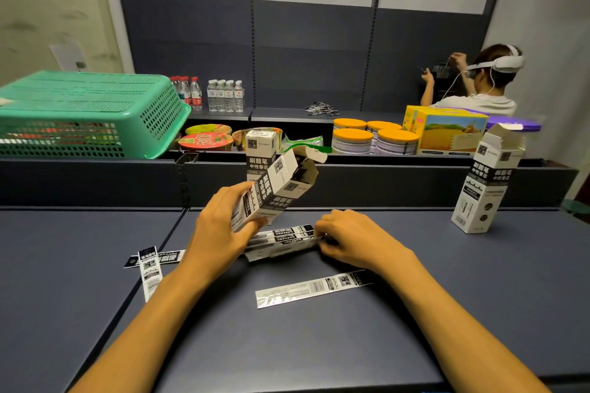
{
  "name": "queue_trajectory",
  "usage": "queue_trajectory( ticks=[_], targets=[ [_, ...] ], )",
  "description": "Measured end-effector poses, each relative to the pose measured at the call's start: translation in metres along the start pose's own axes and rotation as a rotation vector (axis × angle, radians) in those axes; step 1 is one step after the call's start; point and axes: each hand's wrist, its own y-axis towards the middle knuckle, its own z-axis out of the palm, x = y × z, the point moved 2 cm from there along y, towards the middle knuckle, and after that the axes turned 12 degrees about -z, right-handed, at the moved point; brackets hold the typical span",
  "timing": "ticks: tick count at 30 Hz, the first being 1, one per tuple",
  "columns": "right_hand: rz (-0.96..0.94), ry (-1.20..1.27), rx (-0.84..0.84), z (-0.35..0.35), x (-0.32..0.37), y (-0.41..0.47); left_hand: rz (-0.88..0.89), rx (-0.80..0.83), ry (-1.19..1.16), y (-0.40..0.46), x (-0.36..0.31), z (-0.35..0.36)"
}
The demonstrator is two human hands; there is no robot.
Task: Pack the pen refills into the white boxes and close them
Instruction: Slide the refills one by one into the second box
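My left hand [220, 226] grips a white box [274, 188] with black print, tilted, its open top flap pointing up and right. My right hand [351, 239] pinches the right end of a bundle of pen refill packets [281, 239] lying flat on the dark table, just under the box. A closed white box [260, 150] stands upright behind the held one. Another white box [488, 182] stands at the right with its top flaps open. Loose refill packets lie in front [313, 289] and at the left [150, 271].
A dark table [415, 313] carries everything, with a raised dark ledge behind it. A green basket [89, 112] sits upside down at the back left. Bottles, noodle cups, orange-lidded tins [373, 137] and a yellow carton fill the shelf. A person with a headset works at the far right.
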Motion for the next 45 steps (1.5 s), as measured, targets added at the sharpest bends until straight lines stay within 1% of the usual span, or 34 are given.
queue_trajectory(
  ticks=[3,7,10,13,16,19,22,24,27,30,36,41,43,45],
  targets=[
    [-0.002,0.011,-0.017,-0.006,-0.003,-0.003,-0.002,-0.005,-0.007,0.001,-0.001,0.000],
    [0.069,0.086,-0.013,-0.014,-0.008,-0.010,-0.005,-0.001,-0.010,0.001,-0.001,-0.001],
    [0.119,0.179,-0.073,-0.022,-0.015,-0.019,-0.002,-0.003,-0.011,0.002,0.000,-0.001],
    [0.127,0.300,-0.212,-0.032,-0.020,-0.032,-0.009,-0.014,0.004,0.003,0.002,-0.001],
    [0.099,0.317,-0.397,-0.050,-0.022,-0.049,-0.016,-0.030,0.017,0.004,0.002,-0.001],
    [0.084,0.267,-0.581,-0.068,-0.026,-0.064,-0.019,-0.044,0.031,0.004,0.003,-0.002],
    [0.054,0.105,-0.674,-0.079,-0.030,-0.069,-0.020,-0.042,0.050,0.004,0.003,-0.001],
    [0.020,-0.043,-0.664,-0.085,-0.027,-0.065,-0.019,-0.040,0.066,0.004,0.003,-0.001],
    [-0.013,-0.260,-0.595,-0.091,-0.019,-0.053,-0.014,-0.036,0.075,0.004,0.003,0.000],
    [-0.032,-0.348,-0.541,-0.094,-0.014,-0.039,-0.009,-0.028,0.097,0.004,0.003,0.001],
    [-0.107,-0.438,-0.459,-0.093,-0.001,-0.014,0.017,-0.017,0.154,0.004,0.005,0.002],
    [-0.188,-0.466,-0.464,-0.082,0.013,0.002,0.024,-0.004,0.170,0.003,0.006,0.002],
    [-0.150,-0.427,-0.511,-0.082,0.011,0.000,0.018,-0.003,0.166,0.004,0.006,0.002],
    [-0.064,-0.326,-0.565,-0.084,0.004,-0.005,0.015,0.001,0.163,0.004,0.006,0.003]
  ],
)
